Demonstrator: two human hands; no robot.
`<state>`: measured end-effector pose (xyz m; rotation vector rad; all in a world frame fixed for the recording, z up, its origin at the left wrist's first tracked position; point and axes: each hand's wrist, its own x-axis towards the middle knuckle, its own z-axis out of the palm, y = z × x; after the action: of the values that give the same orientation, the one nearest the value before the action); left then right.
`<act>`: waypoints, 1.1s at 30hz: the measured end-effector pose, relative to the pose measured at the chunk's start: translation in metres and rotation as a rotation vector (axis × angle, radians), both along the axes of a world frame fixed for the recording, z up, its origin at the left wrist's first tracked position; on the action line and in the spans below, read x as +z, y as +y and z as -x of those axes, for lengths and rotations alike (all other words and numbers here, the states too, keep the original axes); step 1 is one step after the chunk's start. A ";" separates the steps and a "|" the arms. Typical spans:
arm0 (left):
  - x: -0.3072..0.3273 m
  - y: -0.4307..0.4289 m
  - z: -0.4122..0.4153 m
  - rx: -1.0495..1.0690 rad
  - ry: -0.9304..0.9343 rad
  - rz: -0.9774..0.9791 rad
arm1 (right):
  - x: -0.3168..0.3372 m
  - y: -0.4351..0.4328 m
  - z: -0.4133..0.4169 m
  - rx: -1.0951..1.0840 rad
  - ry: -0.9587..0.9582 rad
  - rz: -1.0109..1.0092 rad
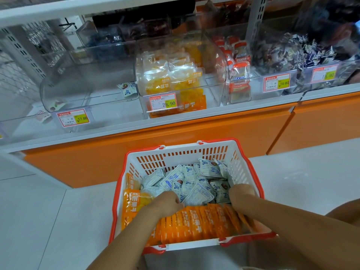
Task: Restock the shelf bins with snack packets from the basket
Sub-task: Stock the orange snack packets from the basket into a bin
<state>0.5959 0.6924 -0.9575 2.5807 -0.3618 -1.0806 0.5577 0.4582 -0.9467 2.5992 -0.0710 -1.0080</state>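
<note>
Reaching into the basket (194, 148), the left hand (165, 204) curls its fingers round white-blue snack packets (196, 184) heaped mid-basket. The right hand (241, 193) sinks into the same heap, its fingers buried, their state unclear; orange packets (196, 221) line the near edge.

One basket (181, 147), two hands (167, 203) (241, 193), four price tags (73, 117) (163, 102) (276, 84) (324, 75), and packets (198, 195) too many to count

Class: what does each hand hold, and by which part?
The left hand and right hand dig into the white packets; fingers buried, so a grip cannot be told.
</note>
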 end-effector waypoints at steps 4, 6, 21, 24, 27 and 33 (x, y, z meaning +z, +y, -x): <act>0.011 -0.011 -0.003 0.035 -0.067 0.081 | 0.025 -0.004 -0.024 -0.089 0.042 -0.247; 0.028 -0.026 -0.008 0.143 -0.106 0.202 | 0.058 0.000 -0.043 -0.088 -0.015 -0.363; 0.159 -0.045 -0.044 0.716 0.278 1.236 | 0.194 0.013 -0.075 -0.133 -0.252 -1.606; 0.173 -0.040 -0.052 0.478 -0.020 0.889 | 0.217 -0.005 -0.089 -0.167 -0.642 -1.537; 0.197 -0.041 -0.057 0.253 -0.298 0.709 | 0.238 -0.017 -0.103 -0.073 -0.719 -1.389; 0.232 -0.063 -0.091 0.093 -0.608 0.731 | 0.285 -0.024 -0.127 0.085 -0.577 -1.067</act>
<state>0.6872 0.6296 -0.7254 2.1426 -0.6252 -0.0495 0.6848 0.4343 -0.6614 3.7186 0.5810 -0.1943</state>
